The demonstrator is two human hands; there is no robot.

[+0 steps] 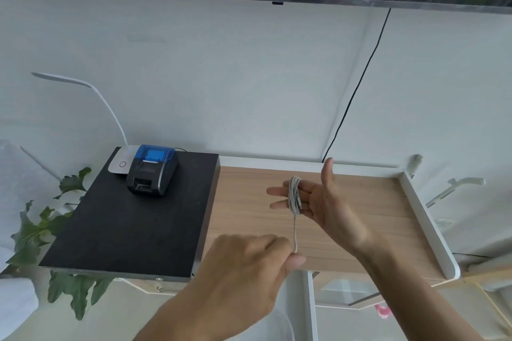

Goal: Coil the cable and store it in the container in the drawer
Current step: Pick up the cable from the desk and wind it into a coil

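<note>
A thin white cable [294, 196] is wound in several loops around the fingers of my right hand [318, 202], which is held flat, palm up, above the wooden shelf [374, 224]. One strand runs straight down from the coil to my left hand [249, 266]. That hand pinches the strand between thumb and fingers just below and left of the coil. More white cable trails down near the bottom edge, partly hidden by my left arm. No drawer container can be made out.
A black board [124, 230] on the left carries a small black and blue printer [152, 170] and a white lamp base [122, 163]. A white raised rim [426, 219] edges the shelf on the right. A plant [41, 230] stands at far left. A black wire [357, 86] hangs down the wall.
</note>
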